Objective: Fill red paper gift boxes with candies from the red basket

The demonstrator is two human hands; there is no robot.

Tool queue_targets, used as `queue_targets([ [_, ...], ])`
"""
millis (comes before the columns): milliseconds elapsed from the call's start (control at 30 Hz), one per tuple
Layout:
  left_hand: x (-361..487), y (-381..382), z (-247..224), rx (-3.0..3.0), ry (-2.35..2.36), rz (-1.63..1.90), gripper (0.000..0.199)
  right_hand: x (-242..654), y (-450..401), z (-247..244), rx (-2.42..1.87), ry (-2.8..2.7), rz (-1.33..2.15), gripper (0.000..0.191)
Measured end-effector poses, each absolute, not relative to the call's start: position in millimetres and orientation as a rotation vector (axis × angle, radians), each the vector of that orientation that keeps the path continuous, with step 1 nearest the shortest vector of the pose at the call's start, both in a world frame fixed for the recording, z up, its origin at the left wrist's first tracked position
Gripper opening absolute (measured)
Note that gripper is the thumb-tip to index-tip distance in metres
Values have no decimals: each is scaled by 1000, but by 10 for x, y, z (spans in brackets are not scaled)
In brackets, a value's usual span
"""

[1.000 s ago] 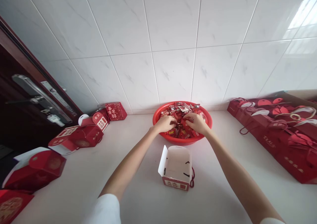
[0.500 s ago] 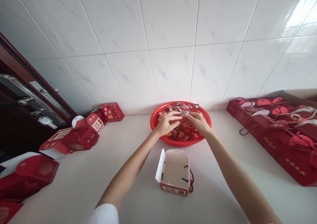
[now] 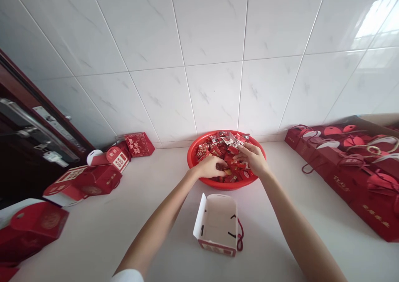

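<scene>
1. Two bare hands work over a red plastic basket [image 3: 224, 186] filled with small wrapped sweets [image 3: 215, 150], mostly in red wrappers. It stands on a white table [image 3: 168, 169], close to a tiled wall [image 3: 212, 95].
2. The right hand [image 3: 241, 149], at the basket's right side, pinches a small packet [image 3: 238, 143] with white and dark markings between thumb and fingers, just above the pile.
3. The left hand [image 3: 222, 169] reaches over the near left rim, its fingers curled loosely down among the sweets; whether they grip one cannot be told.
4. In front of the basket, between the forearms, sits an open box [image 3: 218, 221], white inside, with a flap raised on its left and a dark red cord [image 3: 240, 237] looped on its right.
5. Along the left side, several red decorated boxes [image 3: 101, 179] form a line beside a dark door [image 3: 18, 161] with keys hanging from its lock.
6. On the right, more red boxes with cord handles [image 3: 339, 180] stand packed together, some bearing gold lettering.
</scene>
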State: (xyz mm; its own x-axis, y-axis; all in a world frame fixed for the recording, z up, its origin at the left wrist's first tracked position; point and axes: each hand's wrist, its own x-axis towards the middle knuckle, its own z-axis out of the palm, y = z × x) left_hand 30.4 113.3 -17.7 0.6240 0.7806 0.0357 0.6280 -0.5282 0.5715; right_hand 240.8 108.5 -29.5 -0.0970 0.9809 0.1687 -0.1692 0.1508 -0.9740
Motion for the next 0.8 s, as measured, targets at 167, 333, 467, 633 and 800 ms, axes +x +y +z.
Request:
queue_targets([
  [167, 297, 1128, -173, 2333, 1091, 462, 26, 2426, 1083, -315, -912, -1275, 1194, 51],
  [333, 298, 1121, -177, 2315, 1091, 518, 32, 2427, 1059, -278, -897, -1210, 1238, 50],
  [467, 303, 1115, -179, 2327, 1099, 561, 29, 2423, 1031, -235, -859, -1164, 1309, 46],
  [633, 323, 1153, -191, 2159, 1046, 835, 31, 2421, 1009, -221, -830, -1297, 1315, 42],
  [800, 320, 1181, -174, 1873, 952, 1071, 41, 2383, 984, -221, -853, -1501, 1431, 41],
])
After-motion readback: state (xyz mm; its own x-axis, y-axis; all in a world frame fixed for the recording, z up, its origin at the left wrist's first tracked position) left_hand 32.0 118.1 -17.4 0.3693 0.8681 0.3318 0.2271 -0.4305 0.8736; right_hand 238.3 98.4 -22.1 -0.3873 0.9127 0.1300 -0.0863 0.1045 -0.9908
